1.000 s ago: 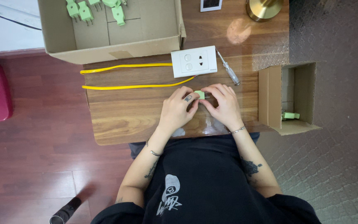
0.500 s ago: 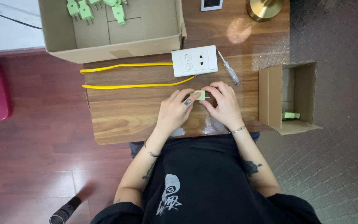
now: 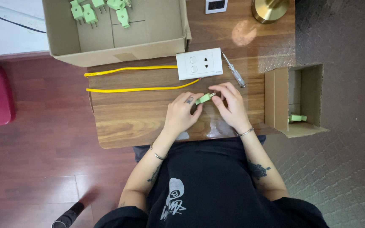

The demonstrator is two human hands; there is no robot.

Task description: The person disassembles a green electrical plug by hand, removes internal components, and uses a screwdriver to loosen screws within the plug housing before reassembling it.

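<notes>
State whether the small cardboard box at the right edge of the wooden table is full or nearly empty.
Nearly empty. The small cardboard box lies open towards the camera, and only one green plug shows inside it against bare cardboard.

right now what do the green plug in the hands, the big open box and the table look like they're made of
Green plug, held between left hand and right hand: likely moulded plastic, with an even pale green, matte look. Big open box: brown cardboard, with folded flaps and raw edges. Table: wood or wood-look laminate, with grain lines and a glossy sheen.

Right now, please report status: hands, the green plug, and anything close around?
Both hands, left and right, pinch green plug together. Yellow wire, screwdriver close by; nothing blocking.
</notes>
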